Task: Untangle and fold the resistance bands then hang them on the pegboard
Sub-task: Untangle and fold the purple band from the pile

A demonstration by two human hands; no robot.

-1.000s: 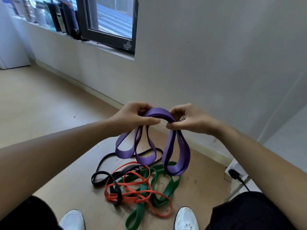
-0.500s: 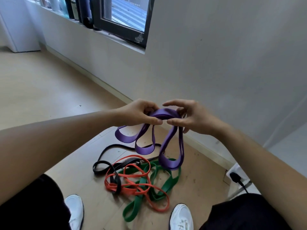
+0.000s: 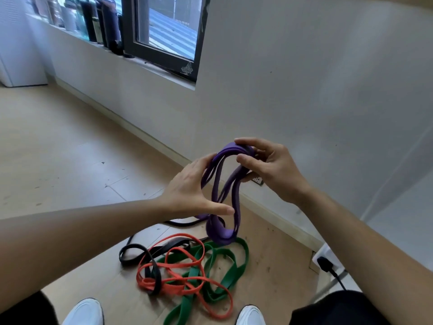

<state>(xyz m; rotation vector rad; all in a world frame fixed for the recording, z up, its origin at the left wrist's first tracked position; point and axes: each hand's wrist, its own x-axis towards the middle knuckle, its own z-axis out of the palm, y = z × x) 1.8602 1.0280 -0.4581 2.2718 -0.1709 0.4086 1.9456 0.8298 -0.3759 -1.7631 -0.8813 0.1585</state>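
A purple resistance band [image 3: 221, 195] hangs folded into several loops in front of me. My right hand [image 3: 269, 167] pinches its top bend between thumb and fingers. My left hand [image 3: 192, 191] wraps around the hanging loops from the left, with the thumb across them lower down. On the wooden floor below lies a tangle of an orange band [image 3: 178, 273], a green band [image 3: 225, 270] and a black band [image 3: 143, 256]. No pegboard is in view.
A white wall [image 3: 304, 90] with a baseboard runs close ahead, with a dark-framed window [image 3: 164, 31] and bottles on its sill. A plugged power strip [image 3: 325, 263] lies at the right. My white shoes [image 3: 84, 313] stand beside the tangle.
The purple loops have been gathered from a wide spread into one narrow bundle. My left hand has slid down from the top to grip the hanging loops. My right hand now holds the top alone.
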